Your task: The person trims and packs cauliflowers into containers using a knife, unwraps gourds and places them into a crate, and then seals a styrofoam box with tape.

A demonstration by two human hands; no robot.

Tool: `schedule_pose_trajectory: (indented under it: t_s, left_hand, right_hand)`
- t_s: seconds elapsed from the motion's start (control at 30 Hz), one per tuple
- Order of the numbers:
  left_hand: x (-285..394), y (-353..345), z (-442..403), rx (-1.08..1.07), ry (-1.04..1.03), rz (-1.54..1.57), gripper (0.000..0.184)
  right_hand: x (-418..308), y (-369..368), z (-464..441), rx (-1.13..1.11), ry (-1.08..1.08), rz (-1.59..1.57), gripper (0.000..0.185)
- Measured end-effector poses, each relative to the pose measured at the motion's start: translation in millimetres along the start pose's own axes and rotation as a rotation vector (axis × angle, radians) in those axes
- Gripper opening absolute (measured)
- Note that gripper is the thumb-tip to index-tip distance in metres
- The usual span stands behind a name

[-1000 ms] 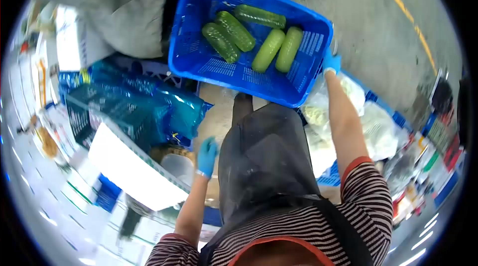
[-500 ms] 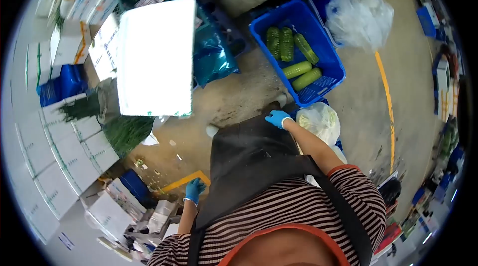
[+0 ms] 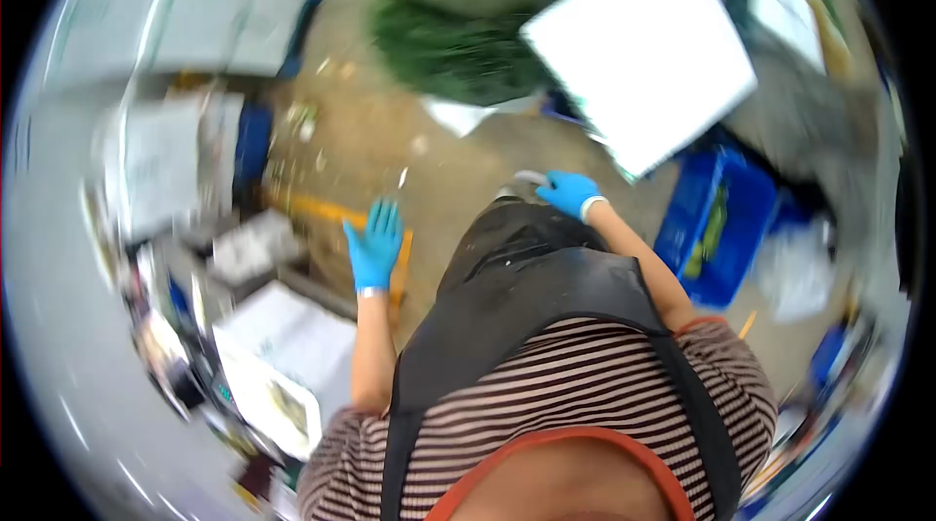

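My left hand (image 3: 373,248), in a blue glove, is held over the floor at left of centre. Its fingers are spread and nothing is in it. In front of the dark apron (image 3: 546,272) is my right hand (image 3: 570,194), also gloved in blue, with its fingers partly extended. A pale curved shape (image 3: 529,177) shows at its fingertips; blur hides whether they touch, and it looks like a shoe tip. To the right of that hand stands the blue basket (image 3: 717,229), holding long green vegetables (image 3: 714,219).
A large white box or lid (image 3: 643,58) lies ahead right, beside a dark green leafy bundle (image 3: 458,48). White boxes (image 3: 161,165) stand at left, with another white box (image 3: 288,346) below. Clear plastic (image 3: 798,268) is beyond the basket. A yellow line (image 3: 317,207) crosses the floor.
My right hand has let go of the basket rim and is now over the apron. The view has turned left, so the basket sits farther right. My left hand has risen, fingers spread.
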State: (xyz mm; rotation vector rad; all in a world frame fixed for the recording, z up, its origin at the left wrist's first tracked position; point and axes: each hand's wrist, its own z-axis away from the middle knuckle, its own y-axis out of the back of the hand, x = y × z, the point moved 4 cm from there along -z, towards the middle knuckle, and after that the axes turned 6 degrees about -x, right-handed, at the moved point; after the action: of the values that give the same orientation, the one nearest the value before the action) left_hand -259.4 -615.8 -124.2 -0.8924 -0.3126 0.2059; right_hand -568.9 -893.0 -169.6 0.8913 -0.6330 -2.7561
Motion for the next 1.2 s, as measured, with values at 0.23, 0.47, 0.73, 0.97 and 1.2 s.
schedule_pose_trajectory:
  t_s: [0.23,0.47,0.73,0.97,1.2]
  left_hand:
    - [113.8,-166.9,-13.7,-0.497,-0.291,0.167,0.104]
    - [228.2,-132.8,-35.0,-0.110,-0.392,-0.155,0.076]
    - [318.0,-31.1,43.7,0.432,-0.627,-0.276,0.035]
    - [542.4,58.0,91.8,0.641,-0.926,-0.250,0.033]
    - [797.8,-7.1,111.4,0.473,-1.088,-0.455,0.038]
  right_hand:
    - [-168.7,53.8,-88.0,-0.127,0.165,0.116,0.050]
    - [-288.9,59.3,-221.7,-0.295,0.318,0.434,0.052]
    - [-542.0,70.2,-364.7,-0.299,0.583,0.652,0.045]
    - [-787.7,1.0,-433.0,-0.368,0.523,0.248,0.039]
    - [-996.2,-14.5,-428.7,-0.358,0.592,0.047,0.034]
